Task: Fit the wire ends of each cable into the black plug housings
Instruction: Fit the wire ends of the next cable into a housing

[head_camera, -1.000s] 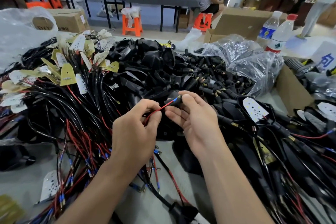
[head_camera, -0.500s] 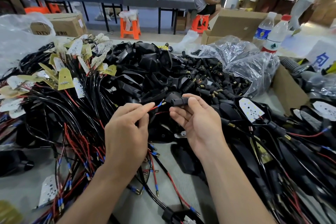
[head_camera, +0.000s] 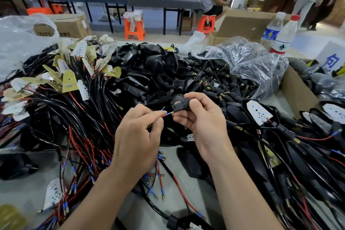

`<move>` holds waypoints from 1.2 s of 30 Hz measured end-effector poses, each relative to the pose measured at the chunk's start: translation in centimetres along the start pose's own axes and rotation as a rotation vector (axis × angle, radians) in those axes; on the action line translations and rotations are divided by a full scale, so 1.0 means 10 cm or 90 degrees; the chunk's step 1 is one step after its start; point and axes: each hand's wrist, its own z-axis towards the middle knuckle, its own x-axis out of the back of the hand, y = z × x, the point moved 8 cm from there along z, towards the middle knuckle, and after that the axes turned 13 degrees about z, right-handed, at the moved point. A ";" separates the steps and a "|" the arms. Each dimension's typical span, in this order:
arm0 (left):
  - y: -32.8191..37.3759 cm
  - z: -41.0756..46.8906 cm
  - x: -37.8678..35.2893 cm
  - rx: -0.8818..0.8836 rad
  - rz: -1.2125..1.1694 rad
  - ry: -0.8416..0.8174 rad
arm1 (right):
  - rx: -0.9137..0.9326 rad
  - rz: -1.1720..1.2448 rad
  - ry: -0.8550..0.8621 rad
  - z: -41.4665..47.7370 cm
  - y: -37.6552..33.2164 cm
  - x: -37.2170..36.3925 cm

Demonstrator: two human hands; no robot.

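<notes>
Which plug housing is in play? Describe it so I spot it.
Find the central black heap; just before it the right hand pinches one plug housing. It alone is held clear of the pile, with a blue-sleeved red wire at its mouth.

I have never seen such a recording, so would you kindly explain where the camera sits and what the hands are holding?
There is no machine here: a person works with bare hands, and the one picture comes from a camera worn on their head, looking down. The left hand pinches a red wire with a blue-sleeved metal tip. The right hand holds a black plug housing, and the tip meets its opening; how far it is in cannot be seen. On the grey table lie bundles of cables at the left, a heap of black shells in the middle and a clear bag of small black connectors behind. Two bottles stand at the far right.
</notes>
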 end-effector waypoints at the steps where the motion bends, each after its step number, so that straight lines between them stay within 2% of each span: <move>1: -0.01 0.00 0.00 0.001 0.006 0.001 | 0.016 -0.038 -0.011 0.00 -0.02 -0.01; 7: -0.10 0.02 -0.01 0.045 0.007 -0.006 | 0.028 -0.122 -0.049 -0.02 -0.03 -0.05; 17: -0.13 0.00 0.03 0.101 -0.009 0.036 | 0.008 -0.129 -0.069 -0.04 -0.01 -0.08; 25: -0.08 -0.01 -0.05 0.055 -0.062 -0.001 | -0.033 -0.049 -0.041 -0.07 0.08 -0.09; 36: -0.21 -0.01 0.03 0.178 -0.056 -0.001 | -0.030 0.051 0.019 -0.01 0.05 0.03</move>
